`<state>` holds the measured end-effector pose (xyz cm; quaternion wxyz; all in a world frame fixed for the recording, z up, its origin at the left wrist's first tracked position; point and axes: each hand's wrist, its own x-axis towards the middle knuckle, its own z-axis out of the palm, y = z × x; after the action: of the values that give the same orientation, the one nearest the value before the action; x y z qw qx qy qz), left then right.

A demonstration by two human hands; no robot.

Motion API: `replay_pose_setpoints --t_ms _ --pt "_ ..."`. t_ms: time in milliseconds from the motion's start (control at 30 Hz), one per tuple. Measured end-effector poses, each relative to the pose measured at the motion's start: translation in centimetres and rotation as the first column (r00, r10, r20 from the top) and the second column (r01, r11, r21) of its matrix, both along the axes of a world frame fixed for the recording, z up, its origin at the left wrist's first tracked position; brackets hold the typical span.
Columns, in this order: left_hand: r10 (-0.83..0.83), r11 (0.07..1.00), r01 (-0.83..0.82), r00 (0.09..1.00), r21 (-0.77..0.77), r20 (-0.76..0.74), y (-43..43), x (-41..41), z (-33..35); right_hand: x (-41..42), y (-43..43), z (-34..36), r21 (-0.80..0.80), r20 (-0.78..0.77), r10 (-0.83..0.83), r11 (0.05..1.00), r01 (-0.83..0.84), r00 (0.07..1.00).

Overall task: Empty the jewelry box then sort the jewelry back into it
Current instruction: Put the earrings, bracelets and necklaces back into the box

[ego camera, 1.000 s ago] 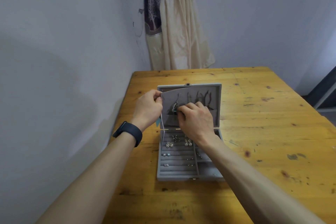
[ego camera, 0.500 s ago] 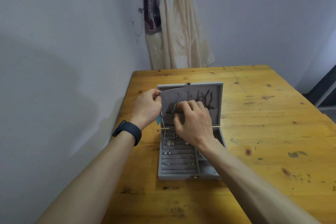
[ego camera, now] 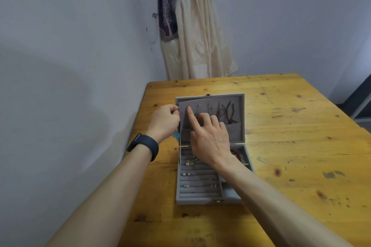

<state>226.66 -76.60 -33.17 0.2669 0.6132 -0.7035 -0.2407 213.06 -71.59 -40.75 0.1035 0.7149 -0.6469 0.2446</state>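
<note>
While the left hand [ego camera: 164,121] pinched the left edge of the grey flap [ego camera: 184,126] inside the raised lid [ego camera: 241,106], thumb and fingers closed tight on it, the right hand [ego camera: 210,138] lay against the front of that flap. Its forefinger [ego camera: 189,115] was stretched straight up, the tip touching the felt near the top left corner. The other fingers of that hand were curled against the flap, and whether they held anything could not be told. A thin chain [ego camera: 197,112] hung just beside the forefinger, on its right, and its lower end ran behind the curled fingers. Further right in the lid, apart from the hand, dark necklaces [ego camera: 226,114] hung in a row. The jewelry box [ego camera: 200,199] stood open on the wooden table [ego camera: 301,146], its lid upright at the far side and its tray under the right wrist. Small earrings [ego camera: 186,174] sat in the ridged rows on the tray's left side. A dark beaded piece [ego camera: 236,154] showed partly past the wrist in a right-hand compartment. A black band [ego camera: 143,146] circled the left wrist. A cream and purple curtain [ego camera: 196,36] hung in the corner beyond the table.
</note>
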Motion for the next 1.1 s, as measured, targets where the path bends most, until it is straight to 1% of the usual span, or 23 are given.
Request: replay_pose_setpoints --t_ms 100,233,367,467,533,633,700,733,800,833,867,900,1000,1100 --pt "-0.001 1.000 0.000 1.000 -0.008 -0.016 -0.1 0.0 -0.3 -0.3 0.0 -0.3 -0.009 -0.022 0.008 1.000 -0.008 1.000" --pt "-0.008 1.000 0.007 0.997 -0.007 -0.077 0.3 0.0 -0.7 -0.8 0.0 -0.4 -0.051 -0.040 0.022 0.998 -0.024 0.999" --pt "0.021 1.000 -0.023 0.992 -0.019 -0.121 0.7 0.0 -0.7 -0.7 0.1 -0.4 -0.053 -0.031 0.025 0.998 -0.026 0.999" --pt "0.097 0.994 -0.106 0.965 -0.023 -0.243 1.5 -0.2 -0.6 -0.7 0.3 -0.7 -0.033 -0.020 0.038 0.999 -0.039 0.999" --pt "0.133 0.990 -0.144 0.938 -0.011 -0.319 2.3 0.0 -0.9 -0.8 0.8 -0.7 -0.034 0.042 0.051 0.998 -0.049 0.998" --pt "0.091 0.996 -0.089 0.937 0.023 -0.336 3.6 0.5 -1.5 -0.7 1.9 -0.6 -0.061 0.246 0.084 0.996 -0.071 0.966" --pt "0.059 0.998 -0.040 0.919 0.058 -0.389 4.2 0.8 -1.9 -0.6 2.8 -0.3 -0.073 0.440 0.115 0.993 -0.092 0.891" --pt "0.047 0.997 -0.018 0.909 0.075 -0.414 4.5 0.8 -1.9 -0.6 3.2 0.1 -0.054 0.557 0.127 0.992 -0.117 0.821" --pt "0.026 0.995 0.017 0.901 0.096 -0.433 5.1 0.6 -2.0 -0.6 3.9 0.8 0.008 0.787 0.121 0.979 -0.205 0.606" --pt "0.016 0.995 0.030 0.900 0.099 -0.436 5.4 0.4 -2.0 -0.6 4.1 1.1 0.040 0.863 0.090 0.969 -0.245 0.497" --pt "0.008 0.994 0.040 0.897 0.100 -0.442 5.6 0.2 -2.0 -0.7 4.2 1.3 0.062 0.907 0.056 0.962 -0.266 0.416" --pt "0.001 0.993 0.051 0.893 0.104 -0.450 5.8 0.1 -1.9 -0.9 4.2 1.3 0.078 0.933 0.027 0.958 -0.274 0.360" --pt "-0.026 0.987 0.095 0.888 0.128 -0.459 6.1 -0.2 -1.6 -1.6 4.0 1.0 0.097 0.966 -0.019 0.951 -0.293 0.258" --pt "-0.056 0.975 0.149 0.883 0.165 -0.466 6.0 -0.5 -1.3 -2.2 4.0 1.0 0.077 0.989 -0.027 0.937 -0.340 0.148"
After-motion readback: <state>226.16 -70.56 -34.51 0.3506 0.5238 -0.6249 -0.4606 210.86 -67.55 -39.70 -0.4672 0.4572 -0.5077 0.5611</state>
